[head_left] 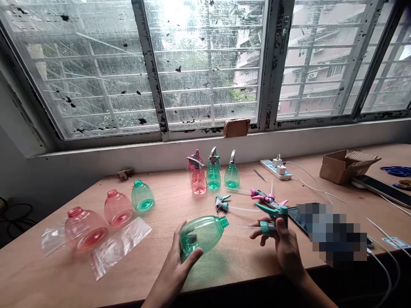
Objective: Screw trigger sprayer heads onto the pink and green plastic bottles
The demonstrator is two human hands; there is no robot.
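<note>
My left hand [177, 263] is wrapped around a clear green bottle [205, 235], tilted so its open threaded neck points right. My right hand [289, 248] grips a trigger spray head [273, 220], dark grey with a teal trigger and collar. Its thin dip tube [242, 227] reaches left toward the bottle's mouth; whether the tip has entered the neck I cannot tell. Just beyond my hands lie a grey and teal spray head [222, 204] and pink spray heads [266, 196]. On the left stand two open pink bottles [85, 226] and one open green bottle [142, 196].
Spray bottles with heads fitted, pink [198, 182] and green [213, 176], stand by the wall below the window. Plastic bags [122, 246] lie at left. A power strip [275, 168], cardboard box [340, 167], blue scissors [398, 171], phone [385, 190] and cables occupy the right. One patch is pixelated.
</note>
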